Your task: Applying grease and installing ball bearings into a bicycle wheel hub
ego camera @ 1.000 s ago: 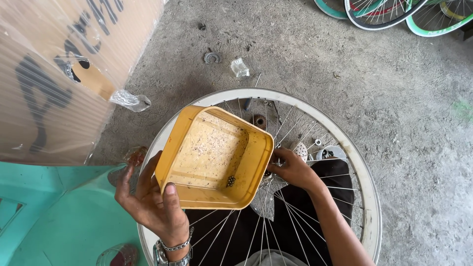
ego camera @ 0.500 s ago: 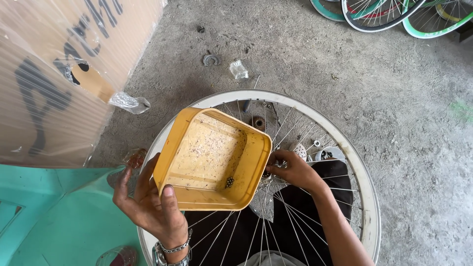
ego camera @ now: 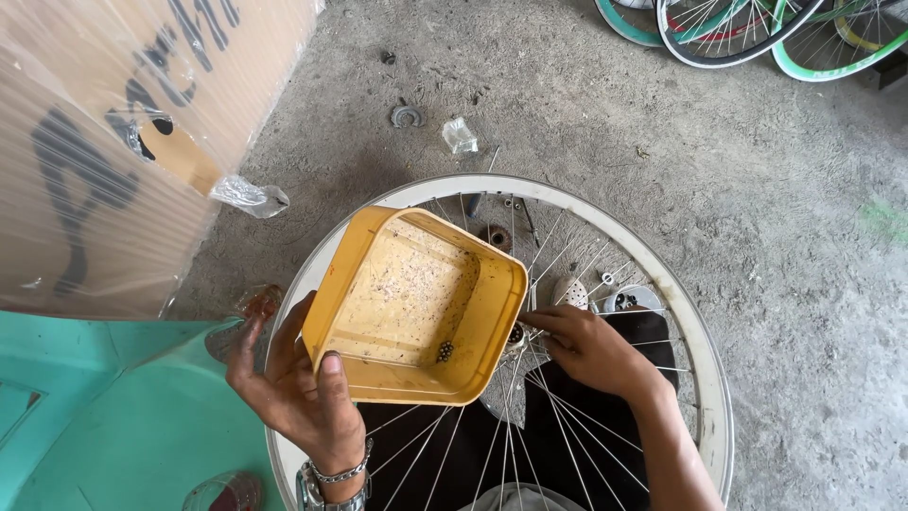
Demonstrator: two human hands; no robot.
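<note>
My left hand [ego camera: 288,393] grips the near rim of a dirty yellow square plastic tub [ego camera: 397,293], tilted over a spoked bicycle wheel with a white rim [ego camera: 700,341]. A few small dark metal balls [ego camera: 442,352] lie in the tub's low corner. My right hand [ego camera: 591,348] reaches through the spokes, its fingertips pinched at the wheel's hub [ego camera: 517,335] right beside the tub's edge. The wheel lies flat across my dark-trousered lap. A metal bracelet circles my left wrist.
A large cardboard box wrapped in plastic [ego camera: 113,142] stands at the left. A teal surface [ego camera: 104,416] lies below it. More bicycle wheels [ego camera: 747,28] lean at the top right. Small parts [ego camera: 407,115] and a plastic scrap [ego camera: 460,135] lie on the concrete floor.
The tub has tilted slightly and shifted toward the hub. My right hand has moved a little left to the hub.
</note>
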